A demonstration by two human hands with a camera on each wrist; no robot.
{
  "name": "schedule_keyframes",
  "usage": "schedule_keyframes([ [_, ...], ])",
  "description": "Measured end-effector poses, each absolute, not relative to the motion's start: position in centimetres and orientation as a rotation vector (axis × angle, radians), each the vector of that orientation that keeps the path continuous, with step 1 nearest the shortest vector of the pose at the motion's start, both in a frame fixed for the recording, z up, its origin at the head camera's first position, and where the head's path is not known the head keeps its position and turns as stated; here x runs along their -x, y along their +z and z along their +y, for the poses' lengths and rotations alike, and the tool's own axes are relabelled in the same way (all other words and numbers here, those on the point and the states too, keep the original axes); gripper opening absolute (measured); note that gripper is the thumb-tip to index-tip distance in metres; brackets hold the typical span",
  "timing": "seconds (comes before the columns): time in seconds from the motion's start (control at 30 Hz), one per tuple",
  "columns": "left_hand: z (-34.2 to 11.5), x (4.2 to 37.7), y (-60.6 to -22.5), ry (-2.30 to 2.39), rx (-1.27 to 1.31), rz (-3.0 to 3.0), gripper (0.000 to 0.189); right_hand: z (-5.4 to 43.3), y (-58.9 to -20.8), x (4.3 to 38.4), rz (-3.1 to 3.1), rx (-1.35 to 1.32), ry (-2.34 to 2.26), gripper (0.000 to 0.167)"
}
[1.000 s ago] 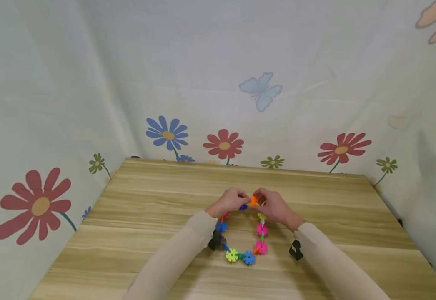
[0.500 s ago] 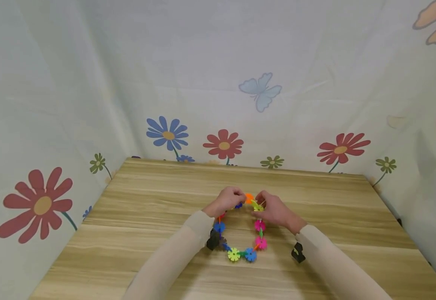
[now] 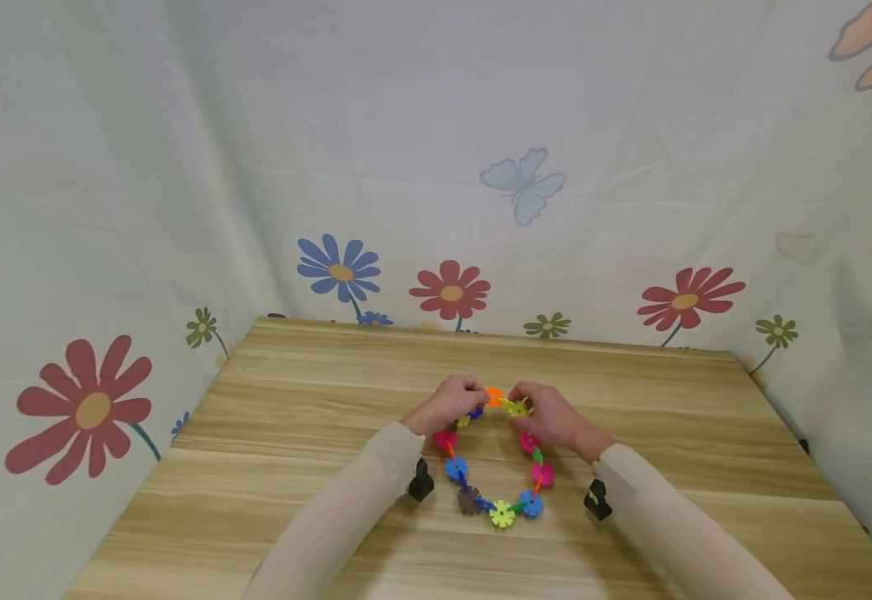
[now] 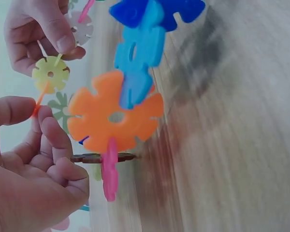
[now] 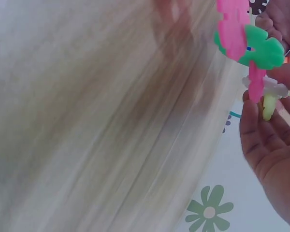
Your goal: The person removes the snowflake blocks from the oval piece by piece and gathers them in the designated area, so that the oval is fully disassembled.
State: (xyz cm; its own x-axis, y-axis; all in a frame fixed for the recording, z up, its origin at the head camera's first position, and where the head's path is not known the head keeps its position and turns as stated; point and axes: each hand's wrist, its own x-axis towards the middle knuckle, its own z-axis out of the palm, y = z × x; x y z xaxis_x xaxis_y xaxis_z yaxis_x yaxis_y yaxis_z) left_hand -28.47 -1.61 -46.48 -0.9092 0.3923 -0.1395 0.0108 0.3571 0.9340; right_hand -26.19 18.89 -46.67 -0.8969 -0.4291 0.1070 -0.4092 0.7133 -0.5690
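Note:
A ring of notched plastic snowflake discs in several colours hangs between the two hands over the wooden table. My left hand (image 3: pixel 451 402), at the ring's far left, pinches an orange disc (image 4: pixel 38 104) between thumb and finger. Joined to that one is a yellow disc (image 4: pixel 50 75), whose far side the right hand's thumb and finger pinch. In the head view my right hand (image 3: pixel 554 417) is at the ring's far right. Pink discs (image 3: pixel 543 475) and a green disc (image 5: pixel 266 48) hang below it. The ring's near part holds a brown disc (image 3: pixel 469 500) and a blue disc (image 3: pixel 531 503).
The wood-grain table (image 3: pixel 316 392) spreads out around the ring. Behind it and at both sides hangs a pale cloth (image 3: pixel 376 150) printed with flowers and butterflies. A black wrist device (image 3: pixel 421 481) sits under the left forearm, another (image 3: pixel 597 500) under the right.
The ring's near part has swung to the right, and the brown disc has come into fuller view. At the far end the orange disc has shifted slightly left. Both hands stay nearly in place.

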Motion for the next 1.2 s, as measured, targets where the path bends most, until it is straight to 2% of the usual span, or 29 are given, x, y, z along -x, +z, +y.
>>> schedule_keyframes([
  [0.13, -1.64, 28.43, -46.41, 1.594, -0.378, 2.261, 0.011, 19.15, -46.50, 26.32, 2.861, 0.816, -0.948, 0.020],
  [0.3, -1.80, 28.36, -46.40, 1.586, -0.448, 2.249, 0.017, 19.41, -46.18, 26.51, 2.862, 0.942, -0.922, 0.021],
  [1.2, -0.98, 28.27, -46.86, 1.670, -0.357, 2.316, 0.011, 19.73, -46.18, 26.73, 2.886, 0.967, -0.893, 0.023],
])
